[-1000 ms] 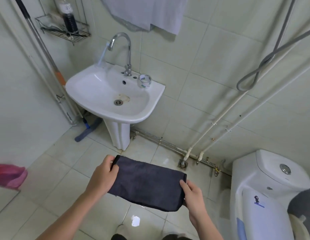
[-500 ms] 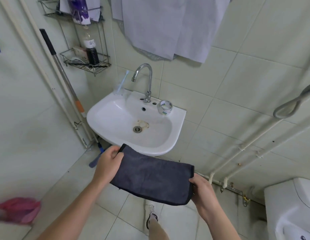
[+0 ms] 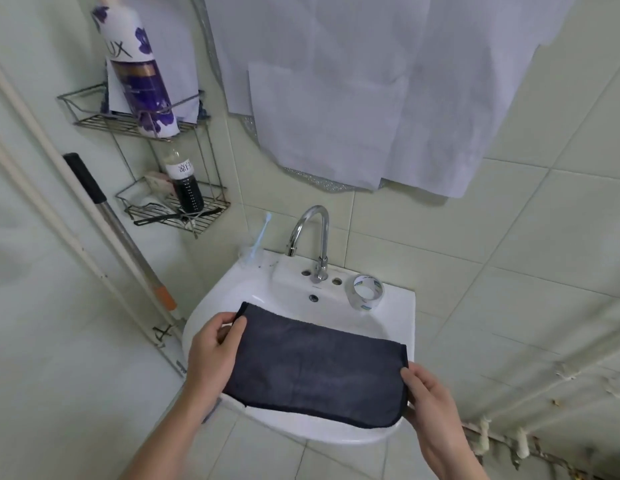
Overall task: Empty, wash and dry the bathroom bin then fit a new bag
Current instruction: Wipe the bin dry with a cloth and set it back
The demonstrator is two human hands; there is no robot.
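A purple-and-white bottle (image 3: pixel 142 81) marked "LUX" stood in the upper wire rack (image 3: pixel 94 121) beside the sink; the white label on the dark bottle (image 3: pixel 184 183) in the lower rack was too small to read, as was the blue print on the roll of clear tape (image 3: pixel 366 292) at the sink's back edge. Compared with half a second earlier, the view had closed in on the sink (image 3: pixel 402 306) — the pink bag on the floor was no longer in frame, and the dark cloth (image 3: pixel 315 365), previously held in front of the basin, was now spread over it. The left hand (image 3: pixel 211 355) pinched the cloth's left edge between thumb and curled fingers; the right hand (image 3: pixel 430 393) gripped the right edge the same way — the cloth stretched flat between them. The bin was not in view. A chrome tap (image 3: pixel 310 233) rose behind the cloth, below pale fabric (image 3: pixel 371 98) hanging on the wall.
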